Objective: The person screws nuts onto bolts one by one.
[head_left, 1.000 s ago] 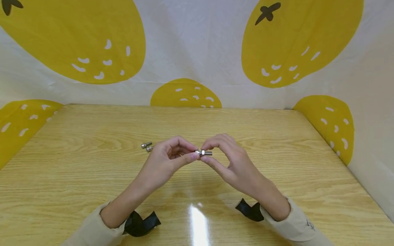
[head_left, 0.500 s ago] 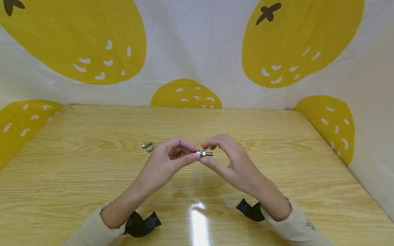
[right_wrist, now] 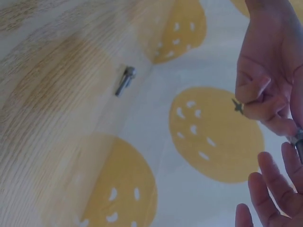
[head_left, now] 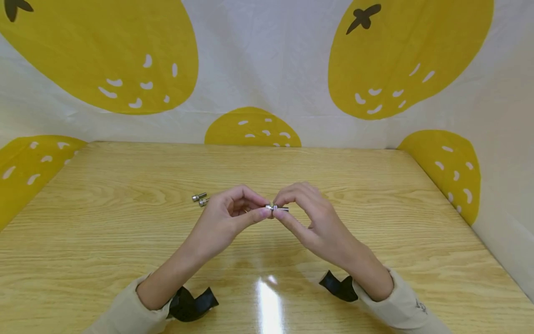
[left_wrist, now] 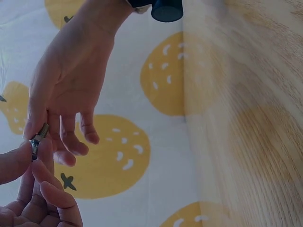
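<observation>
Over the middle of the table, my left hand [head_left: 227, 218] pinches the head end of a silver bolt [head_left: 285, 209] between thumb and fingers. A hex nut [head_left: 275, 208] sits partway along the bolt, and its threaded end points right. The right hand [head_left: 314, 218] pinches the nut with thumb and index finger. The left wrist view shows the threaded shank [left_wrist: 44, 129] standing out between the two hands. At the edge of the right wrist view, the bolt [right_wrist: 297, 138] is partly cut off and covered by fingers.
Two more silver bolts [head_left: 199, 197] lie on the wooden table [head_left: 125, 241] just left of my left hand, one partly hidden behind it. A white cloth [head_left: 263, 60] with yellow fruit prints hangs behind and beside the table. Black straps [head_left: 192, 304] hang at both wrists.
Half a second ago the right fingers were parted from the nut; now they pinch it again. The left hand and the bolt have stayed almost in place.
</observation>
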`<action>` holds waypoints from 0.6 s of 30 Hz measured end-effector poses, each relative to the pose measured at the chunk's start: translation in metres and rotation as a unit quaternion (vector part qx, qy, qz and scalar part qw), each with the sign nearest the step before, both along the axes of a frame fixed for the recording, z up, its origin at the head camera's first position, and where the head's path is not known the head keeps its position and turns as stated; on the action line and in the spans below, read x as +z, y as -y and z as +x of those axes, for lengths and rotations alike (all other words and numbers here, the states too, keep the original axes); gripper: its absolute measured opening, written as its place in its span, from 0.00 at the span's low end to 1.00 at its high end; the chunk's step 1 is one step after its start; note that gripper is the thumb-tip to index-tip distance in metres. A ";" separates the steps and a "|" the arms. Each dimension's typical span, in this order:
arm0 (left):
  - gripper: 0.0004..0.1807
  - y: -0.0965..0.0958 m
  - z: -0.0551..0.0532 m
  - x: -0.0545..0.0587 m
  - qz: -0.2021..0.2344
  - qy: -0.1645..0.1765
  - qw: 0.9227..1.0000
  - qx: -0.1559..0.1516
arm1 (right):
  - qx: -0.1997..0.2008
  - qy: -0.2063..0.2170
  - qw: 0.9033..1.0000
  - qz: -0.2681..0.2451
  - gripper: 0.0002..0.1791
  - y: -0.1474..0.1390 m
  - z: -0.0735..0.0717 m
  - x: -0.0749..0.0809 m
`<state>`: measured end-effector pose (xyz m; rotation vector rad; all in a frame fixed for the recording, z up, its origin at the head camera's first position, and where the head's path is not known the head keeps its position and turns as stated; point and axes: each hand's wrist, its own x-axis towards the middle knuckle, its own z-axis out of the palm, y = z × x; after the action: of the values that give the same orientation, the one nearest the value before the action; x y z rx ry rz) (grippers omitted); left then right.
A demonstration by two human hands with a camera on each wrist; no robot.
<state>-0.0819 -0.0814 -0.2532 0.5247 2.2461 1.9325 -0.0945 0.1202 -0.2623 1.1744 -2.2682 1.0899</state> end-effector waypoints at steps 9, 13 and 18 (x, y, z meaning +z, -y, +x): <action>0.09 0.000 -0.001 -0.001 0.011 -0.006 1.000 -0.011 | -0.040 0.034 0.998 0.032 0.12 0.002 0.002 0.001; 0.09 0.001 -0.001 0.000 -0.002 -0.009 1.000 -0.003 | -0.045 0.042 0.998 0.034 0.10 0.002 0.003 0.003; 0.09 0.002 -0.002 0.001 -0.006 -0.005 1.000 0.000 | -0.010 0.005 1.000 0.013 0.15 0.002 0.001 0.005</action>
<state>-0.0841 -0.0835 -0.2524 0.5353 2.2619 1.9202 -0.0934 0.1179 -0.2578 1.1567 -2.3029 1.0658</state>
